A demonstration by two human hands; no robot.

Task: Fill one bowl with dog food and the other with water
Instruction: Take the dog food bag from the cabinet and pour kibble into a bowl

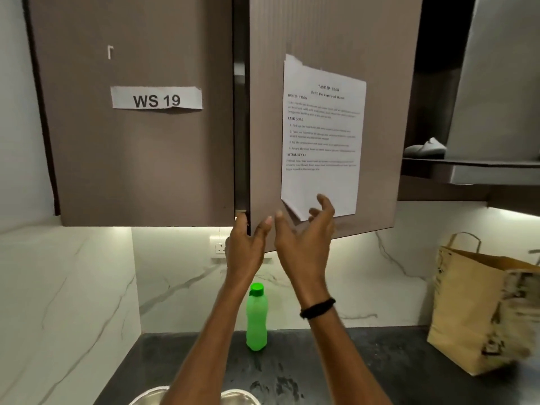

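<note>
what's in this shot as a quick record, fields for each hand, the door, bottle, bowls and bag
left hand: fingers and thumb pinch the door's lower corner
right hand: open, fingers spread, in front of the sheet's lower corner
door: ajar, sheet on its front
bottle: green, capped, upright on counter
bowls: two, steel, cut off at bottom edge, contents unseen
bag: brown paper, on counter at right

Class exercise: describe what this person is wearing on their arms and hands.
Both forearms are bare, with no sleeves in view and no gloves. The left hand shows nothing worn. The right hand has a black band around its wrist.
</note>
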